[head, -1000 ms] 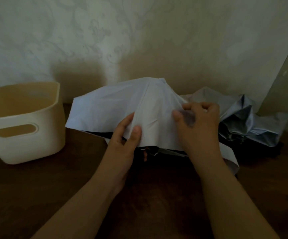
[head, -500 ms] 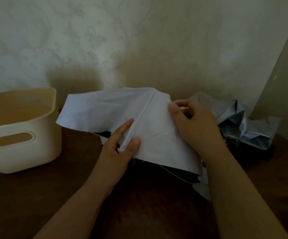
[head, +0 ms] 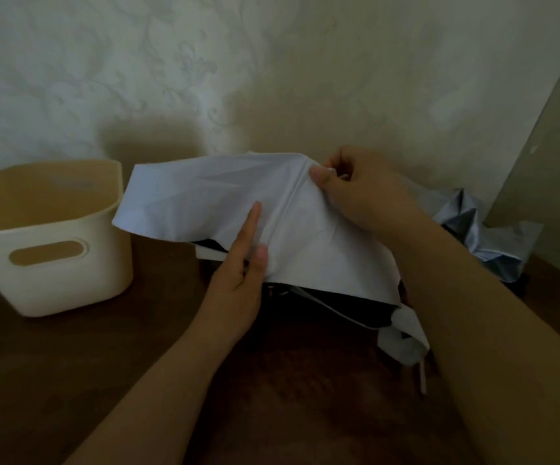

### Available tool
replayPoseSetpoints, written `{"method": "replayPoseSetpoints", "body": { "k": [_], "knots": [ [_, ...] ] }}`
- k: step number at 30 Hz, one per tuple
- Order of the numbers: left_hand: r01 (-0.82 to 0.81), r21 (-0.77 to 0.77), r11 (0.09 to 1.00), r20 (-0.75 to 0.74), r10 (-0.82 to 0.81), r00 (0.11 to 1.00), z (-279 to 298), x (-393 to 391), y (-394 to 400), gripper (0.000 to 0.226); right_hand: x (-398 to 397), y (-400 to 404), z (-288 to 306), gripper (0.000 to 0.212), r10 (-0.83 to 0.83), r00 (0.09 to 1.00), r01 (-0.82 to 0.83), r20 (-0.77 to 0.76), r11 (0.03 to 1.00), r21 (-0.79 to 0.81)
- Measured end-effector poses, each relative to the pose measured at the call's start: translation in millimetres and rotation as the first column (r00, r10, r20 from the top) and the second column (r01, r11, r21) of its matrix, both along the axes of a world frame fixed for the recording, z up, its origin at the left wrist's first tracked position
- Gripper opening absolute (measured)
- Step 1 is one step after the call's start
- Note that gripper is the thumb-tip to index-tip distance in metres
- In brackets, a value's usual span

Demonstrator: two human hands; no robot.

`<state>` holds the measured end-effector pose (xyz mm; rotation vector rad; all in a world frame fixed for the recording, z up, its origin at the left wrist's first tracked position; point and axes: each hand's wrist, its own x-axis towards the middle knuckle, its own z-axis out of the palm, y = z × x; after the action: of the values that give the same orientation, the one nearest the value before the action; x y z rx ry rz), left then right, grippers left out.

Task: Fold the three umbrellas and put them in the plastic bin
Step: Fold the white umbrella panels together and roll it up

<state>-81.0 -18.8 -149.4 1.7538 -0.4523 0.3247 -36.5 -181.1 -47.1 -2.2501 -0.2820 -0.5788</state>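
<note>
Your right hand (head: 369, 193) pinches the white umbrella (head: 225, 199) at the top of its seam, thumb in front and fingers curled behind the cloth. Your left hand (head: 241, 273) lies lower on the same seam with its fingers straight against the fabric and the thumb pressed beside them; you cannot tell whether a fold of cloth is caught between thumb and fingers. The canopy hangs between your hands and spreads past your left hand, its corner reaching over the rim of the bin (head: 47, 243). Under your right wrist the dark lining and a loose strap (head: 421, 377) hang down to the table (head: 70, 380). The bin stands on the table to the left of your left hand, open side up. Behind your right forearm a grey umbrella (head: 473, 229) lies crumpled by the wall (head: 271, 78).
</note>
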Motion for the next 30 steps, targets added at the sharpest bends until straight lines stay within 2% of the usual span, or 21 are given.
{"method": "replayPoseSetpoints", "body": {
  "k": [3, 5, 9, 11, 13, 15, 17, 19, 20, 21, 23, 25, 28, 30],
  "knots": [
    [0.007, 0.108, 0.994, 0.040, -0.012, 0.999, -0.8, -1.2, -0.5, 0.046, -2.5, 0.8, 6.5, 0.027, -0.024, 1.000, 0.024, -0.018, 1.000, -0.011],
    [0.016, 0.093, 0.996, 0.042, -0.020, 0.999, -0.7, -1.4, -1.1, 0.045, -3.1, 0.6, 9.9, 0.031, -0.024, 0.999, 0.024, -0.026, 1.000, -0.002],
    [-0.020, 0.006, 1.000, 0.039, 0.019, 0.999, -1.8, 3.3, 1.0, 0.041, -8.3, -3.5, 13.6, 0.032, 0.098, 0.989, -0.072, -0.107, 0.972, 0.225],
    [-0.028, 0.024, 0.999, 0.030, 0.027, 0.999, -3.1, 3.8, -0.2, 0.040, -10.0, -6.3, 13.6, 0.029, 0.102, 0.978, -0.046, -0.180, 0.956, 0.289],
    [-0.034, 0.055, 0.998, 0.030, 0.032, 0.999, -3.4, 1.3, -2.9, 0.041, -11.2, -8.4, 15.9, 0.023, 0.036, 0.957, 0.036, -0.287, 0.969, 0.243],
    [-0.041, 0.088, 0.995, 0.053, 0.036, 0.998, -4.0, -1.1, -4.1, 0.043, -16.1, -9.0, 21.0, 0.019, -0.027, 0.927, 0.082, -0.374, 0.988, 0.133],
    [-0.061, 0.127, 0.990, 0.093, 0.050, 0.994, -3.0, -2.2, -3.3, 0.044, -18.4, -7.8, 22.7, 0.032, -0.097, 0.906, 0.111, -0.411, 0.994, 0.009],
    [-0.060, 0.103, 0.993, 0.081, 0.052, 0.995, -1.0, -3.1, -2.7, 0.044, -18.9, -4.0, 20.3, 0.044, -0.123, 0.925, 0.123, -0.360, 0.992, -0.024],
    [-0.048, 0.068, 0.996, 0.064, 0.044, 0.997, 0.4, -3.9, -3.2, 0.044, -18.1, -2.4, 18.1, 0.039, -0.091, 0.945, 0.103, -0.314, 0.994, 0.022],
    [-0.036, 0.038, 0.999, 0.054, 0.034, 0.998, 1.1, -4.5, -3.6, 0.044, -16.8, -1.3, 14.9, 0.034, -0.040, 0.961, 0.075, -0.273, 0.990, 0.119],
    [-0.016, 0.015, 1.000, 0.065, 0.015, 0.998, 2.5, -4.8, -4.1, 0.044, -13.0, 0.3, 7.8, 0.041, 0.045, 0.976, 0.037, -0.214, 0.932, 0.361],
    [0.002, 0.007, 1.000, 0.076, -0.002, 0.997, 2.2, -3.3, -2.9, 0.042, -10.6, -1.1, 0.8, 0.044, 0.038, 0.985, 0.046, -0.169, 0.884, 0.465],
    [0.017, -0.001, 1.000, 0.052, -0.017, 0.998, 1.0, -1.3, -2.2, 0.038, -10.0, -6.6, -1.9, 0.029, -0.063, 0.986, 0.114, -0.153, 0.929, 0.353],
    [0.023, -0.018, 1.000, 0.034, -0.022, 0.999, 0.0, -0.6, -2.5, 0.038, -7.5, -11.0, 1.4, 0.021, -0.040, 0.983, 0.099, -0.182, 0.939, 0.329]
  ]
}}
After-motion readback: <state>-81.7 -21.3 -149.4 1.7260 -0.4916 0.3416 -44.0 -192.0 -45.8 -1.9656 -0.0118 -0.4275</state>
